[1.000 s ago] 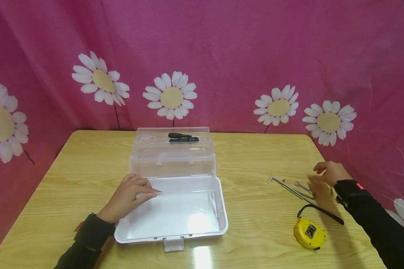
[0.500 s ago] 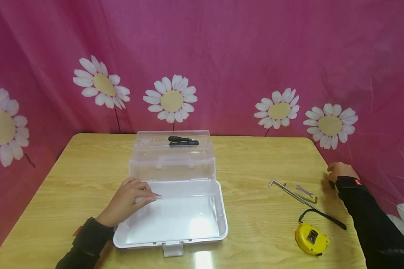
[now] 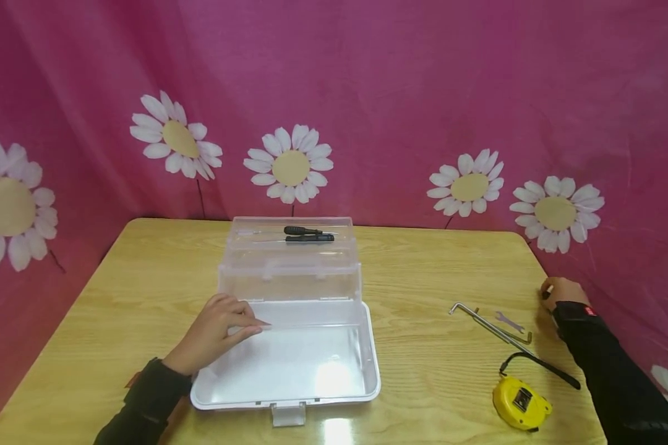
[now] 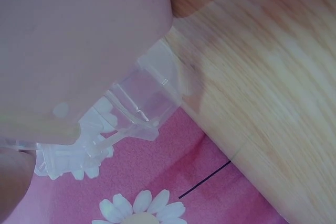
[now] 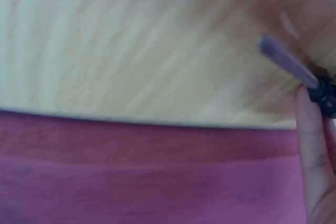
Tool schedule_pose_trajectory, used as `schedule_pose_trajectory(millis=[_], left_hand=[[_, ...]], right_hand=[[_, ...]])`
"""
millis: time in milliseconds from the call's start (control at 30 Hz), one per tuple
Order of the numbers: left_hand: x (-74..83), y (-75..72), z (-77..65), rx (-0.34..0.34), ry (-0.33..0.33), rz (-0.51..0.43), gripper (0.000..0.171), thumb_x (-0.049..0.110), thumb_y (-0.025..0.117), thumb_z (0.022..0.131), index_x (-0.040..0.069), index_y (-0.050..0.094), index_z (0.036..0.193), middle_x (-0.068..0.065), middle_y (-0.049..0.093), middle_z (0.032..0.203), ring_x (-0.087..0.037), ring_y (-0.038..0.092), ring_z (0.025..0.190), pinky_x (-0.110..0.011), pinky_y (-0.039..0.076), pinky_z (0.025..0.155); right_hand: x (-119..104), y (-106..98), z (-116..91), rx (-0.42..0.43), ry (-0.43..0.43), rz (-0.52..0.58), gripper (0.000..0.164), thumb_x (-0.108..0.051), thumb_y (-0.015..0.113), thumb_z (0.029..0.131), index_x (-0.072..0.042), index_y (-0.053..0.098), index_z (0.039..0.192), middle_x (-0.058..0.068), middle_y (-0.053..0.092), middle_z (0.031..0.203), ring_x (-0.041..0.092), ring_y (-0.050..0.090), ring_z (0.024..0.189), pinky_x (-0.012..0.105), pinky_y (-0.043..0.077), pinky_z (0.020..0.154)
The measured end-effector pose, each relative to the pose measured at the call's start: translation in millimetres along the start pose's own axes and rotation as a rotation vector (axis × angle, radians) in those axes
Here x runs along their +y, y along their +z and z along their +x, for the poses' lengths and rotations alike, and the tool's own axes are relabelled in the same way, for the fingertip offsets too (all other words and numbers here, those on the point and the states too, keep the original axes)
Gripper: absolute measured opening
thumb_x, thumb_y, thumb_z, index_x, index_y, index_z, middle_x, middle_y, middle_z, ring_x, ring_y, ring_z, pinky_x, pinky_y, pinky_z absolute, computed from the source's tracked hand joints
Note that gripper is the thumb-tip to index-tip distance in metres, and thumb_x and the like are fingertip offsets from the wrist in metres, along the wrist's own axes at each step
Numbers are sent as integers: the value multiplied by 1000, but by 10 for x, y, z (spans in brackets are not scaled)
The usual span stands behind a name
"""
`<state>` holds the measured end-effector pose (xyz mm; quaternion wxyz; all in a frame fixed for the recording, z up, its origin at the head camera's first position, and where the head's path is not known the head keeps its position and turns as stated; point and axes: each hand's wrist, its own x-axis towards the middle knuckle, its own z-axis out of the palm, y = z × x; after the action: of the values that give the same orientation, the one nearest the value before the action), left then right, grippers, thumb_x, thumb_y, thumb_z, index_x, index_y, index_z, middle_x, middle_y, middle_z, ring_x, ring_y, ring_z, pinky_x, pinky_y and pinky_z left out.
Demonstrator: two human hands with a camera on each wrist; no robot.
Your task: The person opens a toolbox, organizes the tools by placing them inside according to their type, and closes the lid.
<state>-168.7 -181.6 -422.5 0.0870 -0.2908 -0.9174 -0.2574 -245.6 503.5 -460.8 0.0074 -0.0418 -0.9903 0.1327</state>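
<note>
An open toolbox (image 3: 370, 371) with a white base and a clear lid (image 3: 289, 284) stands in the middle of the table. Two black-handled screwdrivers (image 3: 310, 238) lie in the lid's clear upper section. My left hand (image 3: 217, 327) is over the box's left side, fingers loosely bent and the fingertips above the inside; nothing shows between them. At the table's right edge my right hand (image 3: 565, 290) grips a screwdriver (image 5: 323, 94) by its dark handle; the right wrist view shows its metal shaft pointing out past the fingers.
Right of the box lie an L-shaped wrench (image 3: 490, 326), a hex key (image 3: 518, 337) and a small open-ended spanner (image 3: 509, 321). A yellow tape measure (image 3: 520, 403) with a black strap lies nearer the front. A pink flowered cloth (image 3: 367, 111) hangs behind the table.
My right hand has moved right from above the spanner to the table's edge and closed round the screwdriver. The left hand has stayed over the box. The view has shifted slightly.
</note>
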Motion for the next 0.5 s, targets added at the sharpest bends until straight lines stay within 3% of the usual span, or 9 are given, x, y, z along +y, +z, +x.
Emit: schedule_pose_trajectory(millis=[133,300,500], left_hand=[[-9,-28,-12,-7,-15,-4,12,27,70,83,26,77,92,20,56,77,-2,45,82,-37,35,90],[-18,-32,-3,-5,8,-10,12,27,69,84,26,77,92,19,57,76,-2,45,81,-37,34,91],[-20,-14,8,-17,10,-15,13,30,67,85,27,77,92,18,57,76,-1,48,81,-38,34,93]], right_hand=[[-393,106,99,-12,-120,17,19,3,70,65,2,64,83,18,62,72,34,57,66,43,46,59],[-984,157,210,-53,-214,42,20,8,67,72,8,63,91,27,62,82,38,58,73,46,48,65],[-1738,36,380,-20,-378,81,20,7,68,75,8,66,94,25,66,86,38,61,79,48,49,71]])
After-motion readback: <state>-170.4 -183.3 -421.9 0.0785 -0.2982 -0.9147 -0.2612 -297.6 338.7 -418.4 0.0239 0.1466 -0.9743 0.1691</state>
